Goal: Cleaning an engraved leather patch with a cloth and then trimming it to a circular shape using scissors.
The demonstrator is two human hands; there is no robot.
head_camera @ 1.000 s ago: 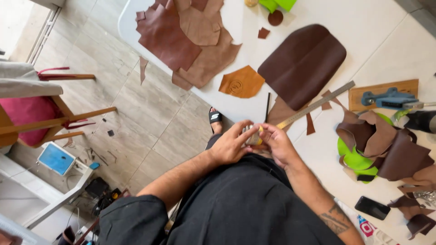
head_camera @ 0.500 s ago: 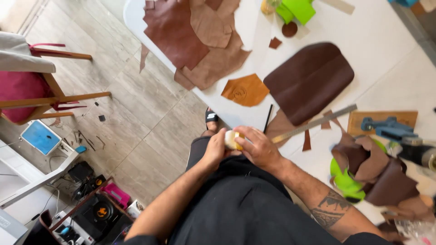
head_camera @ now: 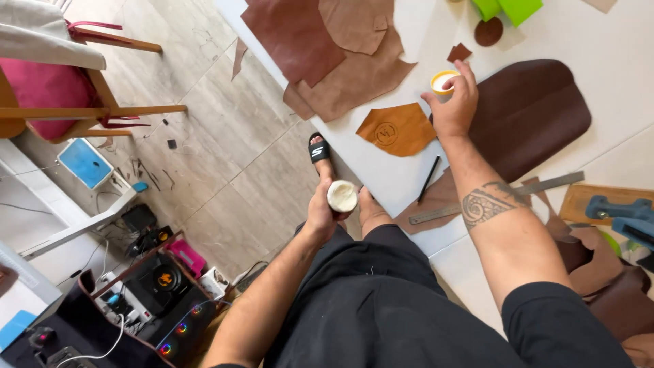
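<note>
My left hand [head_camera: 324, 210] holds a small round open jar [head_camera: 342, 196] of whitish paste in front of my lap, below the table edge. My right hand [head_camera: 454, 103] reaches out over the white table [head_camera: 613, 61] and grips the jar's yellow-rimmed lid [head_camera: 443, 82], which rests on the tabletop next to a large dark brown leather piece [head_camera: 538, 112]. An orange-tan leather scrap [head_camera: 395, 129] lies just left of that hand.
Several brown leather pieces [head_camera: 327, 48] lie at the table's far end. A metal ruler [head_camera: 545, 185] and a black pen [head_camera: 428, 180] lie near the table's edge. Green blocks [head_camera: 507, 8], a blue tool [head_camera: 623, 211], a wooden chair [head_camera: 61, 88] and electronics [head_camera: 150, 286] on the floor surround me.
Both hands were together at the jar by my lap. The right hand has since lifted away and reached out onto the table with the lid; the left keeps the open jar.
</note>
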